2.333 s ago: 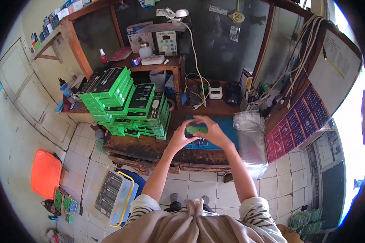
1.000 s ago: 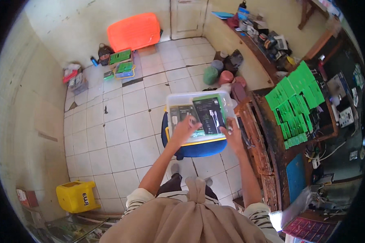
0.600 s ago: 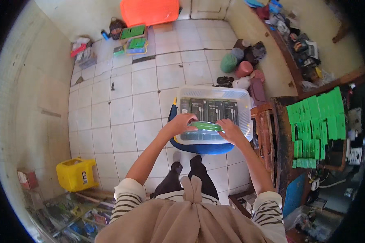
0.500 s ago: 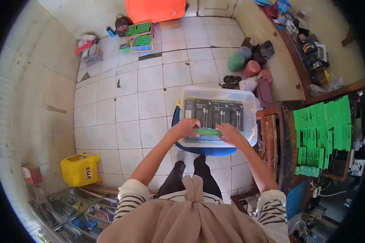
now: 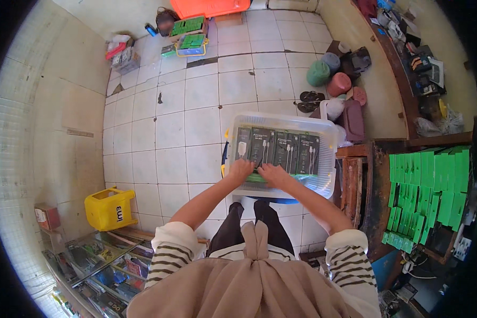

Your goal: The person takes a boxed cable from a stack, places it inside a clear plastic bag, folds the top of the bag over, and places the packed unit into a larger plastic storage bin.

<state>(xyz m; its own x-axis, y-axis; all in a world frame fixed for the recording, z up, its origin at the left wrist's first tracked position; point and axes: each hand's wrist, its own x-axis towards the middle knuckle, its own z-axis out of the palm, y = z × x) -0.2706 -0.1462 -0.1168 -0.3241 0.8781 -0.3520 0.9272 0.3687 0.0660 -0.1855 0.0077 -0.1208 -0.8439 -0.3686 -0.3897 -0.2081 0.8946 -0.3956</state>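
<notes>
A translucent white plastic tub stands in front of me, with a row of black charger cable boxes lying face up in it. Both hands reach into its near left part. My left hand and my right hand are close together, fingers curled down on a green-edged box at the near end of the row. Most of that box is hidden under the hands. Some fingertips are also covered.
Green-edged boxes are stacked on the right-hand shelf. A yellow plastic stool and a glass display case are at left. Sandals and round containers stand beyond the tub. More green boxes sit by the far wall.
My hands have come closer together and shifted left within the tub. The green-edged box, earlier held across between them, is now lower and mostly covered. The view has shifted slightly.
</notes>
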